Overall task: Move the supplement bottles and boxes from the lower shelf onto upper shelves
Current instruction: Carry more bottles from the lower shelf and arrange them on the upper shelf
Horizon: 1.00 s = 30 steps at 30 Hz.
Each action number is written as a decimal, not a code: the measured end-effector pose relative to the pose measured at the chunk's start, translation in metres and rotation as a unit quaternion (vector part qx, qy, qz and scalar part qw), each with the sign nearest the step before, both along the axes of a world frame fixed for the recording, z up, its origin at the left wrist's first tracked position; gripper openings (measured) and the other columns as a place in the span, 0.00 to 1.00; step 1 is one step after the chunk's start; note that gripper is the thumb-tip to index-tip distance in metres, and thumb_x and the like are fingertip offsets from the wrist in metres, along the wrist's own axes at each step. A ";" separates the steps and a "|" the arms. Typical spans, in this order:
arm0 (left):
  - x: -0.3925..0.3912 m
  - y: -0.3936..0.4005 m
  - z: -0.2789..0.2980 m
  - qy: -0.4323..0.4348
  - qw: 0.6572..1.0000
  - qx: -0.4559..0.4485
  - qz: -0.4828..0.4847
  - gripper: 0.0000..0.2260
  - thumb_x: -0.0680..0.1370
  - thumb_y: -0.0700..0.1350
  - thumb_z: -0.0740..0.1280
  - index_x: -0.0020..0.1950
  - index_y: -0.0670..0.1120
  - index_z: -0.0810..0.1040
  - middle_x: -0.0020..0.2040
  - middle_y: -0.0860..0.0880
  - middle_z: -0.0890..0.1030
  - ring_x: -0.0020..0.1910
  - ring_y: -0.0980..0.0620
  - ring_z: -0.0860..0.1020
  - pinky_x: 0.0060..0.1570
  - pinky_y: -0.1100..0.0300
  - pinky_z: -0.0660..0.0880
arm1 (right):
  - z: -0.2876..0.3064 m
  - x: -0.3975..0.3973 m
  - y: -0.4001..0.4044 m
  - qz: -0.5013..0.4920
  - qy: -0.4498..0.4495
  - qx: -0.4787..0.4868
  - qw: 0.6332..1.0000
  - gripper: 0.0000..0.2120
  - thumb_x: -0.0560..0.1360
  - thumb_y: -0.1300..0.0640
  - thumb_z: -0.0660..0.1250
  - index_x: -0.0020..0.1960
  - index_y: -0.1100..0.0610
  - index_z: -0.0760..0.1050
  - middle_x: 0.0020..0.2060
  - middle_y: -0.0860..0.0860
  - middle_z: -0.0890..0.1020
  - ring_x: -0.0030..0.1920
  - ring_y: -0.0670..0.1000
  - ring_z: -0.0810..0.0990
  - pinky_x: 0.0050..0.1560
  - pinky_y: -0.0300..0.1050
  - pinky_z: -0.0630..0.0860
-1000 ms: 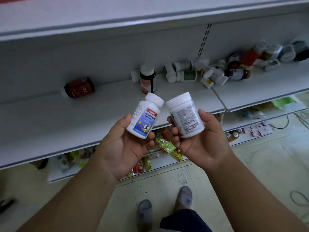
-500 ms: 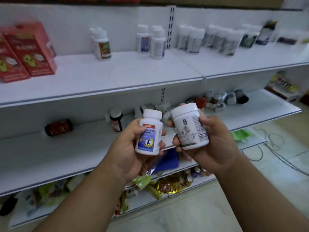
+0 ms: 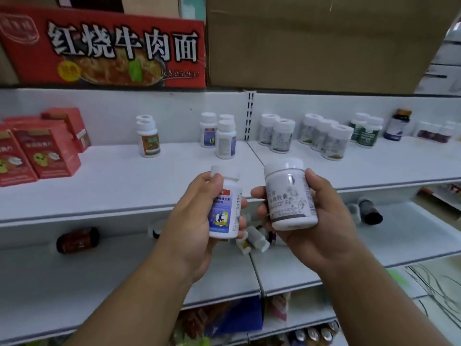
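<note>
Left hand (image 3: 197,221): fingers curled round small white plastic bottle with blue label (image 3: 224,203)
Right hand (image 3: 316,221): grips wider white plastic jar with grey label (image 3: 289,196); both upright before white upper shelf (image 3: 124,181)

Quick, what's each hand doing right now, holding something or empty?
Left hand: holding a white bottle with a blue label.
Right hand: holding a wider white bottle with a grey label.

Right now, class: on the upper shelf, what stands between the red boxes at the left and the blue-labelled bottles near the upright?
In the head view, two orange-labelled white bottles stand between the red boxes and the blue-labelled bottles; the rest is bare upper shelf.
</note>
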<state>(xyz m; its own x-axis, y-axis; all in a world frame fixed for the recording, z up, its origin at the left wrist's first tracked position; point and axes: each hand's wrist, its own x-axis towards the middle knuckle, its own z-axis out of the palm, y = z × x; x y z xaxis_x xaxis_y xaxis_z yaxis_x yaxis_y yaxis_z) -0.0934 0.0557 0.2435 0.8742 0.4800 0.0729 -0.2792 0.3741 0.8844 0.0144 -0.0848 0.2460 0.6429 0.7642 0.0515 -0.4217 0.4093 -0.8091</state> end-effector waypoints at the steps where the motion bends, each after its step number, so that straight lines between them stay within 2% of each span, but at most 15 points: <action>1: 0.008 0.005 0.006 0.002 1.000 0.021 0.001 0.21 0.68 0.56 0.66 0.54 0.43 0.76 0.38 0.41 0.81 0.30 0.44 0.77 0.30 0.55 0.76 | 0.005 0.006 0.004 -0.005 -0.001 -0.002 1.000 0.27 0.72 0.42 0.60 0.59 0.63 0.76 0.49 0.64 0.82 0.36 0.56 0.79 0.35 0.45 0.75; 3: 0.025 0.016 0.019 0.011 0.998 0.059 0.011 0.18 0.68 0.57 0.66 0.52 0.48 0.77 0.39 0.42 0.82 0.31 0.45 0.78 0.32 0.55 0.77 | 0.015 0.019 0.013 -0.010 -0.005 -0.003 1.000 0.26 0.74 0.43 0.59 0.59 0.62 0.76 0.50 0.65 0.82 0.36 0.57 0.78 0.33 0.43 0.75; 5: 0.043 0.025 0.028 0.028 0.995 0.090 0.022 0.20 0.67 0.58 0.67 0.55 0.51 0.77 0.41 0.45 0.83 0.33 0.46 0.80 0.35 0.54 0.78 | 0.025 0.033 0.022 -0.029 -0.019 -0.009 0.999 0.26 0.74 0.44 0.59 0.62 0.62 0.75 0.51 0.66 0.82 0.36 0.58 0.78 0.32 0.44 0.77; 7: 0.059 0.032 0.034 0.051 0.990 0.128 0.037 0.21 0.67 0.58 0.69 0.58 0.52 0.76 0.44 0.48 0.84 0.37 0.48 0.82 0.40 0.52 0.80 | 0.032 0.047 0.031 -0.056 -0.037 -0.007 0.998 0.27 0.73 0.45 0.61 0.65 0.62 0.73 0.51 0.66 0.82 0.39 0.59 0.79 0.34 0.45 0.78; 8: 0.068 0.036 0.034 0.062 0.984 0.157 0.059 0.19 0.69 0.58 0.70 0.57 0.54 0.77 0.45 0.50 0.85 0.39 0.50 0.83 0.44 0.51 0.80 | 0.036 0.054 0.035 -0.065 -0.048 -0.002 0.997 0.27 0.73 0.47 0.61 0.66 0.62 0.72 0.51 0.65 0.82 0.41 0.59 0.80 0.35 0.47 0.79; 11: 0.093 0.053 0.033 0.100 0.946 0.263 0.159 0.10 0.74 0.54 0.71 0.54 0.58 0.77 0.47 0.57 0.84 0.46 0.55 0.83 0.53 0.51 0.78 | 0.040 0.083 0.044 -0.075 -0.084 -0.010 0.994 0.16 0.77 0.53 0.61 0.62 0.59 0.74 0.49 0.60 0.82 0.46 0.57 0.82 0.42 0.53 0.81; 13: 0.107 0.060 0.033 0.126 0.920 0.315 0.197 0.11 0.74 0.55 0.71 0.55 0.61 0.77 0.48 0.60 0.83 0.47 0.58 0.81 0.52 0.54 0.77 | 0.039 0.105 0.051 -0.072 -0.118 -0.037 0.990 0.14 0.76 0.55 0.62 0.61 0.57 0.74 0.48 0.57 0.83 0.48 0.56 0.82 0.47 0.57 0.80; 16: 0.121 0.066 0.033 0.162 0.885 0.373 0.228 0.14 0.73 0.53 0.72 0.56 0.65 0.75 0.48 0.60 0.81 0.41 0.63 0.80 0.40 0.66 0.74 | 0.039 0.134 0.065 -0.060 -0.153 -0.075 0.984 0.12 0.78 0.59 0.61 0.60 0.54 0.75 0.51 0.56 0.84 0.51 0.57 0.83 0.55 0.63 0.78; 18: 0.129 0.069 0.033 0.192 0.870 0.389 0.232 0.15 0.73 0.52 0.73 0.56 0.64 0.75 0.48 0.61 0.80 0.39 0.66 0.79 0.36 0.71 0.73 | 0.038 0.149 0.075 -0.044 -0.164 -0.082 0.982 0.12 0.77 0.62 0.62 0.59 0.53 0.75 0.49 0.55 0.84 0.49 0.55 0.83 0.57 0.63 0.76; 21: 0.139 0.074 0.032 0.248 0.842 0.409 0.249 0.16 0.72 0.53 0.74 0.58 0.62 0.77 0.51 0.59 0.81 0.44 0.62 0.81 0.49 0.57 0.78 | 0.038 0.162 0.085 -0.006 -0.190 -0.085 0.978 0.21 0.70 0.56 0.67 0.63 0.56 0.73 0.54 0.57 0.83 0.53 0.57 0.83 0.60 0.63 0.76; 22: 0.140 0.076 0.030 0.262 0.836 0.411 0.254 0.17 0.72 0.53 0.74 0.59 0.61 0.77 0.52 0.59 0.82 0.45 0.61 0.81 0.50 0.54 0.79 | 0.037 0.164 0.087 0.010 -0.204 -0.087 0.975 0.23 0.69 0.54 0.68 0.63 0.57 0.74 0.54 0.58 0.83 0.55 0.59 0.82 0.61 0.64 0.76; 26: 0.134 0.073 0.021 0.275 0.816 0.412 0.297 0.21 0.72 0.54 0.73 0.63 0.61 0.72 0.54 0.61 0.79 0.49 0.62 0.79 0.52 0.57 0.77 | 0.034 0.166 0.092 0.024 -0.234 -0.090 0.968 0.25 0.68 0.48 0.74 0.59 0.62 0.76 0.52 0.59 0.84 0.55 0.60 0.82 0.61 0.65 0.75; 28: 0.124 0.068 0.016 0.228 0.809 0.414 0.349 0.17 0.73 0.54 0.70 0.60 0.59 0.72 0.53 0.61 0.78 0.49 0.61 0.77 0.50 0.60 0.75 | 0.033 0.164 0.094 -0.003 -0.234 -0.097 0.967 0.29 0.63 0.45 0.77 0.54 0.64 0.76 0.47 0.61 0.84 0.49 0.58 0.83 0.56 0.65 0.76; 30: 0.114 0.058 0.013 0.146 0.836 0.392 0.355 0.10 0.75 0.56 0.68 0.54 0.58 0.74 0.49 0.60 0.79 0.47 0.58 0.78 0.46 0.67 0.74 | 0.034 0.159 0.095 -0.020 -0.232 -0.097 0.968 0.30 0.61 0.44 0.78 0.51 0.64 0.75 0.44 0.60 0.83 0.47 0.59 0.82 0.52 0.62 0.76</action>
<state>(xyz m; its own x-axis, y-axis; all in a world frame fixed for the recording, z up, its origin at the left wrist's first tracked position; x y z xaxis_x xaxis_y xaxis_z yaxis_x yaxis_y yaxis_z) 0.0205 0.1135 0.2566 0.4249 0.7904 0.4412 0.0866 -0.5206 0.8494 0.1732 0.0100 0.2802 0.6146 0.7629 0.2005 0.0192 0.2397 -0.9707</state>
